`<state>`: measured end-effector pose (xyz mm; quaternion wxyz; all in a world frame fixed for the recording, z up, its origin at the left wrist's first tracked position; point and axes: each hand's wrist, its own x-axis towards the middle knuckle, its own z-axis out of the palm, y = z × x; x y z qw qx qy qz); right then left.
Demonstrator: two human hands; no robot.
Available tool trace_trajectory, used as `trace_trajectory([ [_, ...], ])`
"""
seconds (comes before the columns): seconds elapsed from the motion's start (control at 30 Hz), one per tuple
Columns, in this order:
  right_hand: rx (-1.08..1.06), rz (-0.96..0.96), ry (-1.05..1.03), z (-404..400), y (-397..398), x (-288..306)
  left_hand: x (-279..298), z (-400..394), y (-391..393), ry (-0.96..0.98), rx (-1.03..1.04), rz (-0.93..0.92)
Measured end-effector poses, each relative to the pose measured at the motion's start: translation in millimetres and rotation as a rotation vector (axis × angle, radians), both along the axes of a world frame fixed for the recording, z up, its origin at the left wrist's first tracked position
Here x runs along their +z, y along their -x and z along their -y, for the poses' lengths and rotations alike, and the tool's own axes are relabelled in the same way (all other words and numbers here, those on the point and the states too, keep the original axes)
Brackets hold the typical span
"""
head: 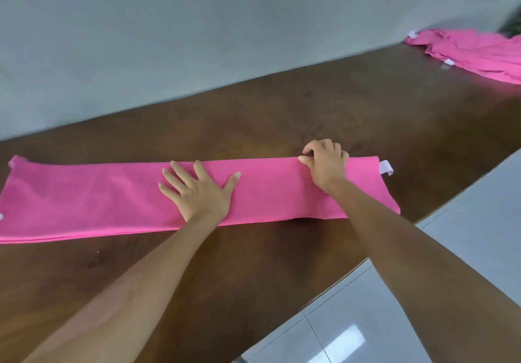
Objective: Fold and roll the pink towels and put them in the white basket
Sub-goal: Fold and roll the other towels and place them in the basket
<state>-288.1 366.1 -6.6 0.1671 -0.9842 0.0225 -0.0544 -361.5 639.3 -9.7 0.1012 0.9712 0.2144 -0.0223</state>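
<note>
Pinching the far edge of the pink towel [84,199], the curled fingers [306,160] of the right hand [325,165] grip the cloth near its right end, thumb tucked against the fold. Beside it, the left hand [197,190] lies flat on the middle of the same towel, fingers straight and fanned apart, palm pressing down. That towel is folded into a long narrow strip stretched across the dark wooden worktop [282,109], with a small white tag [385,167] poking out at its right end. Well apart, at the far right corner of the worktop against the grey wall [197,24], sits a loose heap of more pink towels [473,52]. Pale floor tiles [352,320] show below the near edge.
</note>
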Motion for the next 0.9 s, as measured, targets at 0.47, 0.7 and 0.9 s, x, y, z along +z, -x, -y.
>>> trace_trajectory([
  [0.47,0.43,0.116,-0.026,-5.3,54.6,16.5,10.4,-4.6,-1.7,0.239,-0.814,0.266],
  [0.7,0.623,0.152,0.4,47.0,77.4,-3.0,1.8,5.2,2.4,0.016,-1.105,0.291],
  [0.9,0.708,0.384,0.373,78.5,62.0,-7.3,-1.1,14.8,4.1,0.202,-0.972,0.344],
])
